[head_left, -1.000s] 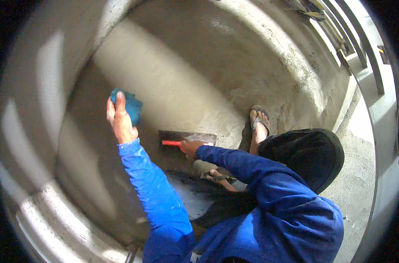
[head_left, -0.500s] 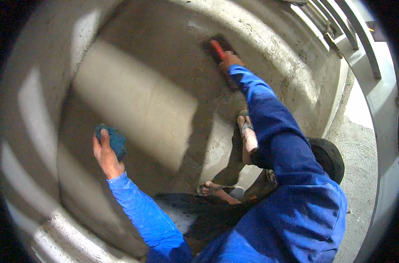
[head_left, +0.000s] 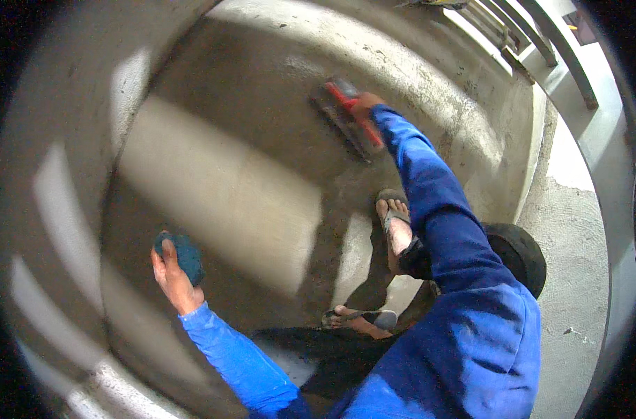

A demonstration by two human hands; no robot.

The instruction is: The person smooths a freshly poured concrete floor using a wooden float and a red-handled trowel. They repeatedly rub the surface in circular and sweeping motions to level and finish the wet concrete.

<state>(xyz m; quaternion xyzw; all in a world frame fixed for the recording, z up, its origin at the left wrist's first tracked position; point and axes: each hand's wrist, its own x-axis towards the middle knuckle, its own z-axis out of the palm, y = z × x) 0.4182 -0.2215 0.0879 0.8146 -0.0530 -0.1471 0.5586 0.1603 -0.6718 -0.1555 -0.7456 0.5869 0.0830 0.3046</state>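
My left hand (head_left: 175, 281) is closed around a blue-green sponge (head_left: 187, 258), held over the shaded left part of the smooth grey cement surface (head_left: 227, 188). Farther off, toward the upper middle, my right hand (head_left: 364, 107) grips the red handle of a plastering trowel (head_left: 351, 115). Its long dark blade looks tilted, one long edge toward the cement; motion blurs it, and I cannot tell whether it touches. Wet-looking cement lies around the blade. My fingers on the handle are partly hidden by the hand itself.
My sandalled feet (head_left: 395, 213) stand on the cement below the trowel. A round black tub (head_left: 517, 258) sits behind my right arm. Grey walls (head_left: 67, 167) rise at the left and far side; light metal bars (head_left: 562, 63) curve along the right. Striped shadows cross everything.
The trowel has tipped from lying flatter to standing on edge, and has shifted slightly down. My left hand with the sponge appears a little lower in view; the whole view has shifted slightly.
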